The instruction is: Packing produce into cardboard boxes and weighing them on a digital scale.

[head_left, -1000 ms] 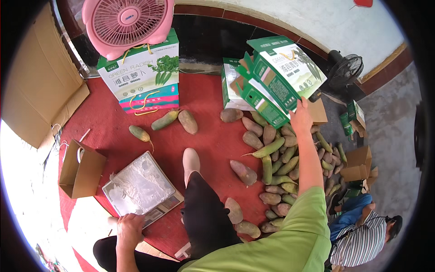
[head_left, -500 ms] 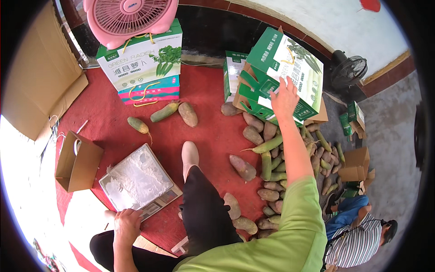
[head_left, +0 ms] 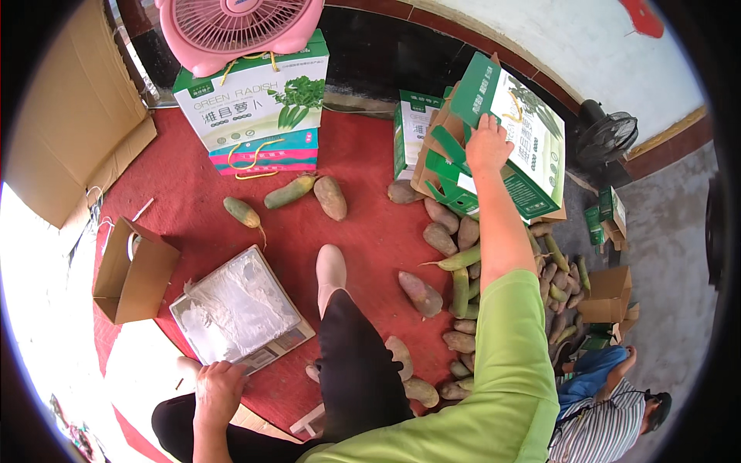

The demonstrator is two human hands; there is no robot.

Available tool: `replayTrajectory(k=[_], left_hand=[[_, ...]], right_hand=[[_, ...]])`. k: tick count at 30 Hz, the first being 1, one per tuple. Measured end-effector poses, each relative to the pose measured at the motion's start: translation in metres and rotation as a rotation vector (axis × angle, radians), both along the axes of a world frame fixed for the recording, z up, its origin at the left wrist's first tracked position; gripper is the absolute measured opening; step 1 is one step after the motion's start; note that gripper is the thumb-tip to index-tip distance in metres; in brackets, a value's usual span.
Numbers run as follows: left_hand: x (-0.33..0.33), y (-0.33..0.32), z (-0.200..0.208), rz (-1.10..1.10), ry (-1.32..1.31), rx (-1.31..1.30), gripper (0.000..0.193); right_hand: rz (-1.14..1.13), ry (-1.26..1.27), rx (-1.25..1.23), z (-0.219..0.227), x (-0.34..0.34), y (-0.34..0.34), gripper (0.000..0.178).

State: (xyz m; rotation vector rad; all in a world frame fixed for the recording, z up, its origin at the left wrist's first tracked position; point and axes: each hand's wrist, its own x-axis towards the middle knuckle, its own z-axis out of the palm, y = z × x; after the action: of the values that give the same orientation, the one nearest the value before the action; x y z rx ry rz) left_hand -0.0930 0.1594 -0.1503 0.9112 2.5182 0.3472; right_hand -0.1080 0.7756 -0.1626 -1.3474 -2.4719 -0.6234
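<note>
My right hand reaches out to a green-and-white carton lying at the top of a radish heap. Its fingers are closed over the lid edge beside the green side flaps, which stand loose. My left hand rests over my bent left knee, fingers loosely bent with nothing seen in them. Just beyond it sits a flat scale, its plate covered by a whitish, torn plastic film. Green and purplish radishes are piled below the carton, partly hidden by my right arm.
A pink fan stands on radish cartons at the back left. Single radishes lie on the red carpet. An open brown box is left of the scale. A black fan and a person are at the right.
My right hand has shifted from the carton's face to its lid edge, and more brown cardboard shows inside. The view has turned slightly. My left hand stays by the scale.
</note>
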Motion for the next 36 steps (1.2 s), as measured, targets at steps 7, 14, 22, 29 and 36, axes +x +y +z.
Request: replayTrajectory(k=[7, 14, 22, 29, 36], left_hand=[[0.005, -0.009, 0.004, -0.002, 0.040, 0.050, 0.016], [0.014, -0.013, 0.024, 0.017, 0.087, 0.063, 0.015], [0.014, -0.037, 0.033, 0.139, 0.321, 0.410, 0.051], [0.019, -0.061, 0.061, 0.400, 0.744, 0.558, 0.079], [0.035, -0.119, 0.064, 0.415, 0.759, 0.450, 0.051]], right_hand=[[0.061, 0.172, 0.123, 0.092, 0.061, -0.008, 0.032], [0.520, 0.886, -0.162, 0.202, 0.136, -0.037, 0.029], [0.855, 1.307, -0.993, 0.225, 0.141, -0.155, 0.030], [1.144, 0.894, -1.319, 0.175, 0.054, -0.283, 0.025], [1.428, 0.733, -1.671, 0.110, 0.003, -0.386, 0.025]])
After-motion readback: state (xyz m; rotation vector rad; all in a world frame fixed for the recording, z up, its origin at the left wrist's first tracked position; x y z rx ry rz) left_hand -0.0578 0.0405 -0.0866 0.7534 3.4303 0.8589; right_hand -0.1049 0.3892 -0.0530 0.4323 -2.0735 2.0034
